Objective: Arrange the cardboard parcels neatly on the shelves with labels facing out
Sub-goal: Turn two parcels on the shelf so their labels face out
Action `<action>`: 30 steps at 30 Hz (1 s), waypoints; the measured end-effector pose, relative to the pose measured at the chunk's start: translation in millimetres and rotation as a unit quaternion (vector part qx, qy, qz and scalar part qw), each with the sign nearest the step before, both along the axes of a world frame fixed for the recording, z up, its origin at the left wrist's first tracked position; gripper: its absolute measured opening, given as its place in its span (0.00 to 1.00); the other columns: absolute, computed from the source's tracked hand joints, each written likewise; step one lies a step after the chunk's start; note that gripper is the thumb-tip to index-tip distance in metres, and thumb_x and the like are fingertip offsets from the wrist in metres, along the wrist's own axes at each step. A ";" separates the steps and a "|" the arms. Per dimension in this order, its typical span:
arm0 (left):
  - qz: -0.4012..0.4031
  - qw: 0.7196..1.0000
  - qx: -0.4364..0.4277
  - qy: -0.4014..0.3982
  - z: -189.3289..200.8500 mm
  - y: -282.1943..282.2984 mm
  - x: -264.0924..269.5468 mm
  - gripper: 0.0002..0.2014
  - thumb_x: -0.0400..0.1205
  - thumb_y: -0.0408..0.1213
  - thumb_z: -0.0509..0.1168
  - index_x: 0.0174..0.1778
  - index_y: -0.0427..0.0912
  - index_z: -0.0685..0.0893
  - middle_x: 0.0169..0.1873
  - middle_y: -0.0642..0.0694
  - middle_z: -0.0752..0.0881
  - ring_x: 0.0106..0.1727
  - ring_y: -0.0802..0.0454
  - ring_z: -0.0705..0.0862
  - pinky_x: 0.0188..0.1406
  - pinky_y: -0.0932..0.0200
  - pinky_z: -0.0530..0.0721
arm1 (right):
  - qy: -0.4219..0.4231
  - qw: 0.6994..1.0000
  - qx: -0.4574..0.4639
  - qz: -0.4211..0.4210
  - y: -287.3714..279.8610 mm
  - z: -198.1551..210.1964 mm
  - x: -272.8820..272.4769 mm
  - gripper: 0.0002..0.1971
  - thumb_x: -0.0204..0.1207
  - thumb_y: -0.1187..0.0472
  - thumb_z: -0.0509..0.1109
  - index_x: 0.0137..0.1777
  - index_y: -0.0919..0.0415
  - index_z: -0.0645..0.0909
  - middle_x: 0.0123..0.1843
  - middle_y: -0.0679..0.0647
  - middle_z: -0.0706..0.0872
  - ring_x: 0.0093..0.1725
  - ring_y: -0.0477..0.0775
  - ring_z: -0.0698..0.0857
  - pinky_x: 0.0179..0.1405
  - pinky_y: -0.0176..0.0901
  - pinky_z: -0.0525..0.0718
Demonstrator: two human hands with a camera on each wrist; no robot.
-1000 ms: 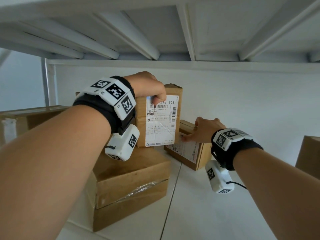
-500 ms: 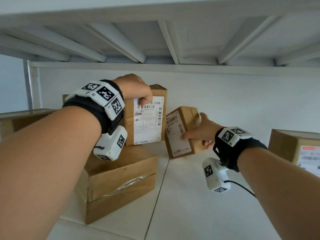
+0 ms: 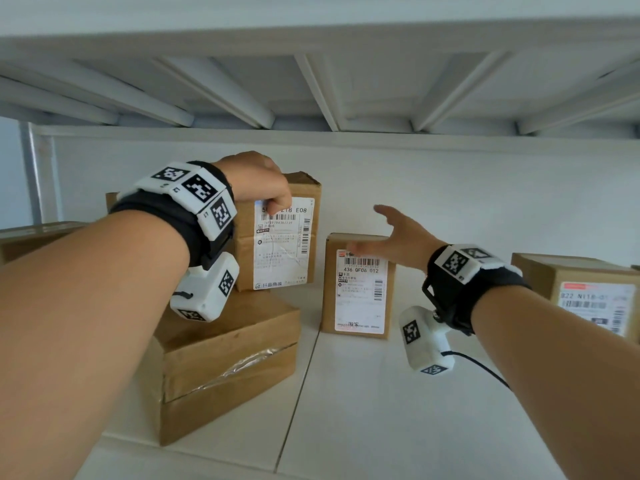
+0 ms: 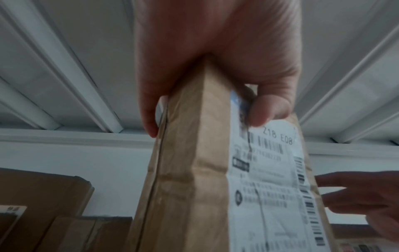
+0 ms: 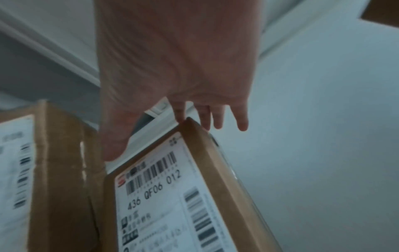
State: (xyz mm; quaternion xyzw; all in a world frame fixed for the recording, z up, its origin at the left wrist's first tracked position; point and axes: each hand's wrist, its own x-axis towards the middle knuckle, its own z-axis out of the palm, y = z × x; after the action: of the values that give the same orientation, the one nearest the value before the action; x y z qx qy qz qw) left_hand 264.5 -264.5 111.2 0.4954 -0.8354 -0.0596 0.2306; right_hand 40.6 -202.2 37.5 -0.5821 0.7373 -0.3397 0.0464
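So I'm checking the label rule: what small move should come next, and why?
Probably let the left hand release the tall parcel. It stands on the flat box, label forward. The right hand is open above the small parcel, which already stands label out.

We read "Z18 E08" on the tall parcel's label (image 3: 282, 242), "436 QF06 012" on the small parcel's label (image 3: 360, 291), "N118" on the right parcel's label (image 3: 594, 306).

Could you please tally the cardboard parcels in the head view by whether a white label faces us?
Brown cardboard parcels, white label facing out: 3
Brown cardboard parcels, no label showing: 3, the last only a corner
Total: 6
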 end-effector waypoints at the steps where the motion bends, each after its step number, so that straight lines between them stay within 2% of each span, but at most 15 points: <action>1: -0.001 1.000 0.000 0.001 -0.1 0.6 -0.2 0.22 0.59 0.31 0.67 0.49 0.46 0.72 0.49 0.46 0.78 0.49 0.47 0.74 0.42 0.55 0.76 | 0.031 0.999 0.018 0.013 -0.3 1.9 6.1 0.52 0.63 0.35 0.76 0.83 0.46 0.54 0.83 0.54 0.64 0.79 0.60 0.68 0.73 0.55 0.69; 3: -0.003 1.000 -0.003 0.005 -0.2 2.9 -0.3 0.23 0.59 0.31 0.67 0.51 0.46 0.75 0.52 0.45 0.80 0.51 0.46 0.77 0.48 0.53 0.79 | 0.102 0.991 0.086 0.022 -4.9 0.6 14.6 0.49 0.63 0.29 0.71 0.82 0.45 0.57 0.81 0.51 0.68 0.77 0.59 0.72 0.74 0.56 0.71; 4: -0.003 1.000 -0.004 0.006 -0.7 4.3 -0.5 0.23 0.60 0.31 0.67 0.52 0.46 0.76 0.53 0.45 0.80 0.53 0.45 0.77 0.50 0.52 0.80 | 0.132 0.985 0.110 0.018 -7.3 -1.4 16.8 0.48 0.62 0.27 0.69 0.80 0.46 0.60 0.77 0.51 0.74 0.72 0.58 0.76 0.71 0.56 0.74; 6: -0.003 1.000 -0.011 0.007 -1.6 6.3 0.0 0.26 0.59 0.32 0.67 0.55 0.47 0.78 0.54 0.47 0.79 0.54 0.46 0.77 0.52 0.51 0.81 | 0.151 0.981 0.118 0.009 -8.2 -1.8 18.6 0.42 0.62 0.27 0.69 0.71 0.48 0.66 0.62 0.51 0.83 0.59 0.57 0.83 0.60 0.54 0.81; 8: 0.001 1.000 -0.017 0.009 -2.7 7.7 0.9 0.30 0.59 0.32 0.68 0.60 0.47 0.80 0.56 0.47 0.80 0.57 0.46 0.78 0.55 0.50 0.82 | 0.146 0.983 0.114 0.010 -4.4 1.9 19.2 0.37 0.62 0.29 0.72 0.64 0.51 0.67 0.51 0.50 0.83 0.52 0.54 0.84 0.50 0.49 0.82; 10: 0.001 1.000 -0.021 0.009 -3.6 9.0 1.8 0.32 0.59 0.32 0.68 0.63 0.45 0.81 0.59 0.45 0.82 0.60 0.44 0.79 0.55 0.49 0.82 | 0.159 0.981 0.109 0.008 -0.7 6.0 19.1 0.36 0.62 0.32 0.75 0.61 0.53 0.68 0.45 0.48 0.81 0.49 0.53 0.83 0.44 0.46 0.80; 12: 0.001 1.000 -0.022 0.008 -3.8 11.2 1.3 0.33 0.60 0.31 0.68 0.65 0.45 0.81 0.57 0.47 0.81 0.60 0.45 0.79 0.51 0.51 0.81 | 0.181 0.978 0.100 -0.001 3.0 8.2 17.5 0.35 0.60 0.34 0.77 0.59 0.55 0.69 0.46 0.50 0.82 0.47 0.53 0.83 0.41 0.45 0.79; 14: 0.002 1.000 -0.026 0.009 -3.6 14.2 -0.2 0.35 0.61 0.30 0.68 0.68 0.46 0.80 0.55 0.51 0.79 0.58 0.47 0.78 0.49 0.54 0.81 | 0.193 0.976 0.103 -0.007 6.4 9.0 13.7 0.37 0.60 0.35 0.78 0.61 0.55 0.69 0.50 0.51 0.85 0.48 0.53 0.84 0.44 0.46 0.81; 16: 0.002 1.000 -0.025 0.006 -3.4 17.3 -2.1 0.39 0.61 0.30 0.68 0.73 0.48 0.76 0.55 0.51 0.77 0.58 0.48 0.76 0.48 0.56 0.80 | 0.202 0.973 0.114 -0.010 12.1 10.4 9.9 0.44 0.58 0.33 0.78 0.69 0.52 0.67 0.57 0.51 0.85 0.54 0.54 0.84 0.54 0.49 0.83; 18: -0.003 1.000 -0.023 -0.002 -2.5 19.1 -4.6 0.42 0.60 0.30 0.69 0.76 0.48 0.73 0.55 0.51 0.77 0.58 0.48 0.76 0.49 0.55 0.81 | 0.214 0.968 0.131 -0.009 18.8 13.3 7.3 0.51 0.58 0.31 0.77 0.78 0.48 0.62 0.65 0.50 0.81 0.64 0.55 0.81 0.65 0.53 0.79; 20: -0.011 1.000 -0.022 -0.013 -0.5 22.6 -9.0 0.43 0.59 0.30 0.70 0.75 0.47 0.73 0.54 0.50 0.77 0.58 0.48 0.77 0.52 0.53 0.82 | 0.228 0.963 0.145 -0.001 28.1 17.2 5.7 0.50 0.60 0.32 0.76 0.81 0.48 0.62 0.70 0.49 0.79 0.69 0.55 0.79 0.70 0.53 0.76; 23: -0.036 0.999 -0.021 -0.010 4.8 30.4 -18.4 0.41 0.59 0.30 0.70 0.74 0.45 0.75 0.52 0.50 0.78 0.57 0.48 0.77 0.54 0.53 0.83 | 0.228 0.961 0.155 0.007 40.8 23.8 1.2 0.46 0.63 0.35 0.77 0.79 0.50 0.65 0.68 0.49 0.80 0.66 0.53 0.80 0.69 0.51 0.77; 26: -0.059 0.998 -0.025 -0.009 7.8 37.8 -29.4 0.35 0.62 0.28 0.69 0.70 0.40 0.79 0.54 0.47 0.81 0.58 0.45 0.79 0.58 0.49 0.83 | 0.216 0.962 0.164 0.013 52.6 31.3 -6.8 0.43 0.63 0.42 0.80 0.77 0.49 0.66 0.57 0.46 0.79 0.57 0.52 0.83 0.64 0.49 0.81; 30: -0.080 0.997 -0.010 -0.010 5.0 43.1 -45.3 0.38 0.62 0.28 0.69 0.73 0.44 0.77 0.55 0.47 0.82 0.58 0.47 0.79 0.54 0.53 0.83 | 0.220 0.958 0.181 -0.005 69.9 40.9 -21.2 0.42 0.63 0.49 0.82 0.76 0.47 0.66 0.58 0.46 0.80 0.57 0.52 0.83 0.65 0.52 0.81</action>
State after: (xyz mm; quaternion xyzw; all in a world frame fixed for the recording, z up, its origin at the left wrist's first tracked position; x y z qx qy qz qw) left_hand 219.3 -221.4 116.2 0.4256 -0.8750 -0.0647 0.2216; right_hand 19.4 -132.3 78.5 -0.6207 0.7813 -0.0638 -0.0141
